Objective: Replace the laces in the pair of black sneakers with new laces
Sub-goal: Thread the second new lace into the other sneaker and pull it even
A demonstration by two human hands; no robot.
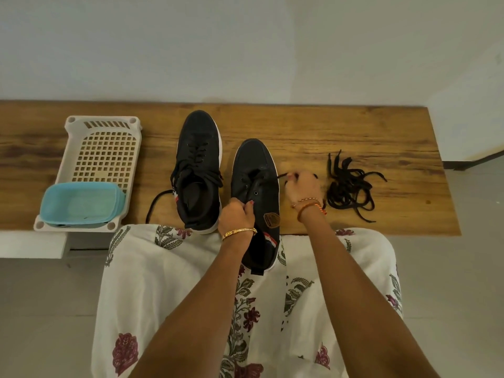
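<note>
On the wooden bench (327,126), a white basket (81,148) holds a blue tub (79,203). Next stands the laced sneaker (199,148). The left hand (237,215) grips the unlaced sneaker (255,165); the right hand (302,186) pinches a lace end (282,175). Loose laces (349,184) lie rightmost.

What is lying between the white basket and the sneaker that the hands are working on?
In the head view, the other sneaker, still laced, stands between the white basket and the held sneaker.
</note>
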